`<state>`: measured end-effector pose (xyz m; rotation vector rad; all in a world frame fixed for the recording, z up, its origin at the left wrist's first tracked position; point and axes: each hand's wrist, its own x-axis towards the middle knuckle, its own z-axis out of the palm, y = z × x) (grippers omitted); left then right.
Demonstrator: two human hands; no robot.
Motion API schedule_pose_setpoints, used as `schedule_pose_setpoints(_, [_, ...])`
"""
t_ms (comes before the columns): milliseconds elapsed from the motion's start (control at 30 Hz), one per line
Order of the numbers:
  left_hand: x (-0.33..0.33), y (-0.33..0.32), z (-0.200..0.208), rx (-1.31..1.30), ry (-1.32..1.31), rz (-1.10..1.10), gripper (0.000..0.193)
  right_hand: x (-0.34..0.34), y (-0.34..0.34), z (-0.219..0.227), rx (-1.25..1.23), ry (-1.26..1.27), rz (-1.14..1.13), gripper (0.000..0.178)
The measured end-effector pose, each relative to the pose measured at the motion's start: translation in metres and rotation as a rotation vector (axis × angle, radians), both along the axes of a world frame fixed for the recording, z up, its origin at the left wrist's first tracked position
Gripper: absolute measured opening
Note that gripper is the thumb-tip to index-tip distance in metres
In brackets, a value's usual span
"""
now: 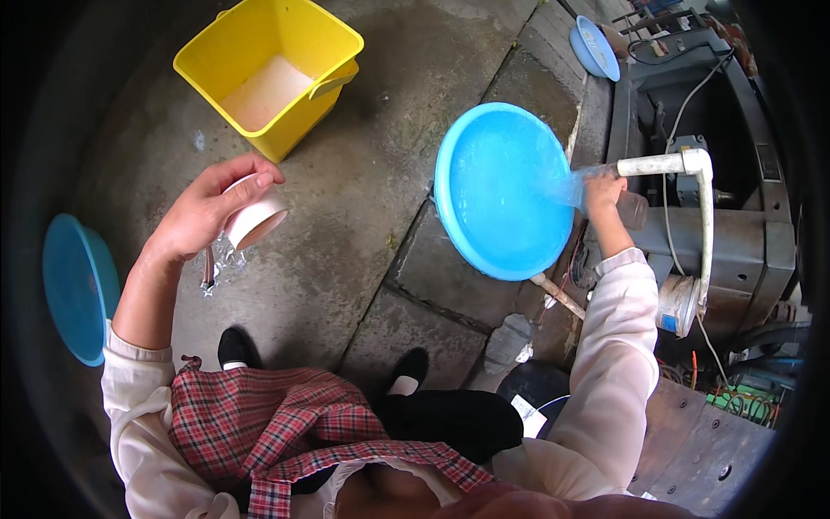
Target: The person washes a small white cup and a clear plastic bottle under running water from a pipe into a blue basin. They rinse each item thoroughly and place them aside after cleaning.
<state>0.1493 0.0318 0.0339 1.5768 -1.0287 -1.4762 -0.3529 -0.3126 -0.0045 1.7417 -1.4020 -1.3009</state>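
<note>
My left hand [220, 195] is closed round a white cup [259, 218], tilted with its mouth facing down and to the right. Water splashes below it, over the floor. On the right, my right hand [603, 194] grips a clear, see-through container [633, 210], most of it covered by the fingers; whether it is a cup or a bottle I cannot tell. That hand is just below the open end of a white pipe [648, 164]. Water sprays left from there, over a large light-blue basin [501, 264] whose bottom looks wet.
A yellow bucket [320, 121] with pale pinkish contents stands beyond my left hand. Another blue basin [73, 290] is at the far left, a smaller one [595, 49] at the far right. Grey machinery [743, 233] with hanging cables lines the right side. The concrete floor [346, 259] is wet.
</note>
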Motion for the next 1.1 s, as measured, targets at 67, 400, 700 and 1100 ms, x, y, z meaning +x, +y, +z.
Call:
schedule_pose_setpoints(67, [0.001, 0.000, -0.002, 0.020, -0.006, -0.002, 0.035, 0.003, -0.006, -0.005, -0.039, -0.110, -0.078, 0.036])
schedule_pose_setpoints(400, [0.003, 0.004, -0.011, 0.071, -0.006, 0.057, 0.034, -0.034, -0.111, -0.065, -0.652, -1.744, -0.226, 0.083])
schedule_pose_setpoints(700, [0.003, 0.004, -0.010, 0.064, -0.027, 0.042, 0.035, -0.035, -0.016, -0.067, -0.355, -2.372, -0.712, 0.062])
schedule_pose_setpoints(1100, [-0.005, 0.000, 0.008, -0.024, 0.030, -0.022, 0.034, -0.038, 0.030, -0.034, -0.437, -2.339, -0.356, 0.068])
